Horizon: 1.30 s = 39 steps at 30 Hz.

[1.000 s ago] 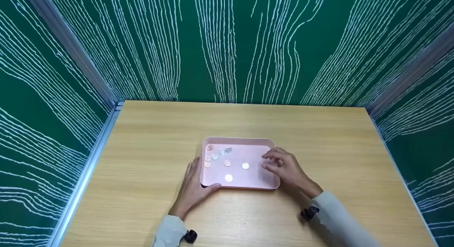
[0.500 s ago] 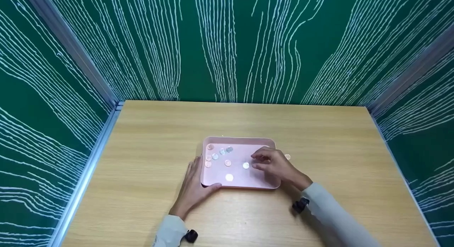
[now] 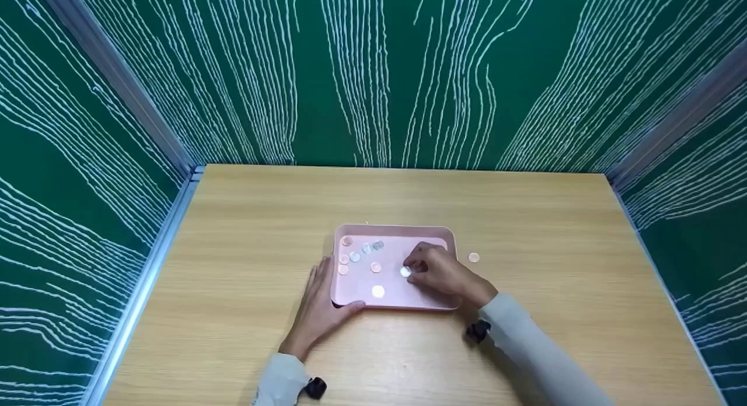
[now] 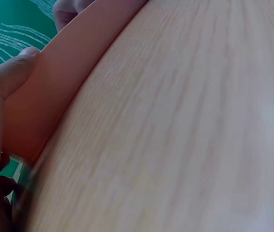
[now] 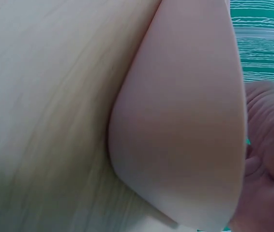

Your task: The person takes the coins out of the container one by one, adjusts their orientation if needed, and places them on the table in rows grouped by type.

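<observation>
Coins [image 3: 376, 267] were scattered in a pink rectangular tray [image 3: 408, 295].
Coppery and silvery pieces [image 3: 354, 256] were clustered toward its left end; a whitish coin [image 3: 405, 272] was positioned near centre, a coppery coin [image 3: 474, 257] beyond the tray's right side.

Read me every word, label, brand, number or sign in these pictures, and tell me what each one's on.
None can be read in any view.
Coins in the pink tray, and the lone coin on the wooden table: any markings too small to read.
Black wrist devices: no legible label.
Green back panel: wavy white lines, not letters or numbers.
</observation>
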Tool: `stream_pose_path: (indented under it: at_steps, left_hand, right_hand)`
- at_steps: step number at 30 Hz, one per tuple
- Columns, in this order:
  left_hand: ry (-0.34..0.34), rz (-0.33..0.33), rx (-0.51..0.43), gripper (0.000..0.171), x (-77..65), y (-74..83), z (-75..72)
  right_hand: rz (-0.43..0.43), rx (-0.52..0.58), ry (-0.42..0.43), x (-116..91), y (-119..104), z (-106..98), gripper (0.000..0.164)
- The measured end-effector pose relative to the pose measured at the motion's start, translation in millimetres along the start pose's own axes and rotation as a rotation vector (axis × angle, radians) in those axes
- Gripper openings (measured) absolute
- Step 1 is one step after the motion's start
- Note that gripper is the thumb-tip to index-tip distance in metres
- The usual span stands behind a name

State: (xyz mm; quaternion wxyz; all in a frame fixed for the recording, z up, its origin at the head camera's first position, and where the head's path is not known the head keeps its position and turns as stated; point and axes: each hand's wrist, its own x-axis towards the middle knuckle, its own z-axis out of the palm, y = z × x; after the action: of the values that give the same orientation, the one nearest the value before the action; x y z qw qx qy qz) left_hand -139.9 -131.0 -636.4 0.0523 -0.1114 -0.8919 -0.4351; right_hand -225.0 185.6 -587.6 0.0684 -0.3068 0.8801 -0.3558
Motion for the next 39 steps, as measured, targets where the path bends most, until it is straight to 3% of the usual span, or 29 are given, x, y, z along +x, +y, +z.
stream_pose_path:
  at_steps: [11, 25, 29, 39]
  left_hand:
    - [0.001, -0.003, -0.008, 0.127, 2.4, 5.2, -2.0]
    - [0.005, -0.014, 0.006, 0.128, 1.1, 2.6, -0.8]
    - [0.009, 0.011, 0.007, 0.126, 0.5, 1.3, -0.8]
    - [0.007, 0.009, 0.005, 0.126, -1.4, 0.5, -1.1]
  right_hand:
    - [0.022, 0.041, 0.037, 1.3, -0.8, 1.5, 0.021]
    - [0.061, 0.006, -0.029, 3.7, -1.9, 2.6, 0.017]
    - [0.073, -0.008, -0.052, 5.6, -2.2, 3.4, 0.017]
    - [0.095, -0.018, -0.023, 2.7, -2.7, 10.2, 0.021]
